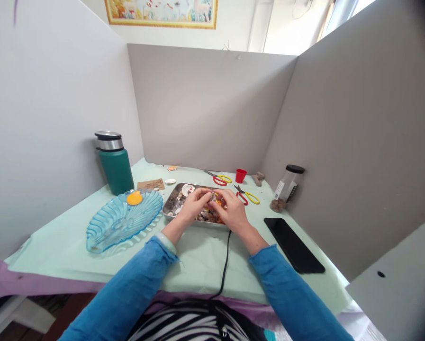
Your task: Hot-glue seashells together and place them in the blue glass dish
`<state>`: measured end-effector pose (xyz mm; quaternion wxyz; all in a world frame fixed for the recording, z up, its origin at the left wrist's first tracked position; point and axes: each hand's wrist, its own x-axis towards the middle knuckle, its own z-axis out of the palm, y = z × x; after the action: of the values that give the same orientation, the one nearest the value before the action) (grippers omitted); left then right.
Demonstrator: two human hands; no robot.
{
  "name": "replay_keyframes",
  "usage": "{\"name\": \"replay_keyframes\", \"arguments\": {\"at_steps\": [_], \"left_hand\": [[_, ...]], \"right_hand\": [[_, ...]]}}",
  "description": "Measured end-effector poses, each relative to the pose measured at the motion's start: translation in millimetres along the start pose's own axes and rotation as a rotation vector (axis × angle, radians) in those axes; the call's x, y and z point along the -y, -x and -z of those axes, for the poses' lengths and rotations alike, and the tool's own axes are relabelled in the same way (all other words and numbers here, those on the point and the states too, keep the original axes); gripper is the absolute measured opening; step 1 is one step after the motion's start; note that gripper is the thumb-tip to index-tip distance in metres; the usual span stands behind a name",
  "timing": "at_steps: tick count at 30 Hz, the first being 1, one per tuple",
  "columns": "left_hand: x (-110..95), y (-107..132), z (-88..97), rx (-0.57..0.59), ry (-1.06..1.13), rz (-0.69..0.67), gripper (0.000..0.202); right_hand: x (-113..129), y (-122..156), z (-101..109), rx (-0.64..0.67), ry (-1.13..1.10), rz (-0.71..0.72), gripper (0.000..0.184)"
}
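Note:
My left hand (195,203) and my right hand (232,208) meet above a metal tray (167,215) of shells and small stones. Between their fingertips is a small greyish piece (213,196), perhaps a shell; its kind is too small to make out. Fingers of both hands are pinched together around it. A white shell (187,189) with a red mark lies at the tray's back left. Brown and orange pieces show beneath my hands, which hide part of the tray.
Left are a blue glass dish (122,222) with an orange shell (134,197) and a green bottle (115,168). Behind stand two scissors (222,179) (248,195) and a red cup (240,175). Right are a jar (286,188) and a black phone (293,245). A black cable (226,265) crosses the front.

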<state>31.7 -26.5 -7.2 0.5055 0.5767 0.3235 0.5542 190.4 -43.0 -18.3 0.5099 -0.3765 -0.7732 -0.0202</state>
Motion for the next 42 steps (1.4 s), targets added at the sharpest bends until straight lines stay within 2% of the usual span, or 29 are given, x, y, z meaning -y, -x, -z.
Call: {"name": "replay_keyframes", "arguments": {"at_steps": [12, 21, 31, 42], "left_hand": [[-1.0, 1.5, 2.3, 0.043, 0.071, -0.014, 0.037], [-2.0, 2.2, 1.7, 0.031, 0.079, -0.011, 0.039], [-2.0, 2.1, 2.1, 0.017, 0.075, -0.013, 0.036], [-3.3, 3.4, 3.0, 0.063, 0.014, -0.019, 0.036]], "right_hand": [[0.2, -0.6, 0.6, 0.003, 0.014, -0.013, 0.024], [-1.6, -0.1, -0.3, -0.008, -0.015, -0.017, 0.024], [-2.1, -0.2, -0.2, -0.014, -0.049, -0.015, 0.026], [-6.3, -0.4, -2.3, -0.015, -0.087, -0.027, 0.021]]}}
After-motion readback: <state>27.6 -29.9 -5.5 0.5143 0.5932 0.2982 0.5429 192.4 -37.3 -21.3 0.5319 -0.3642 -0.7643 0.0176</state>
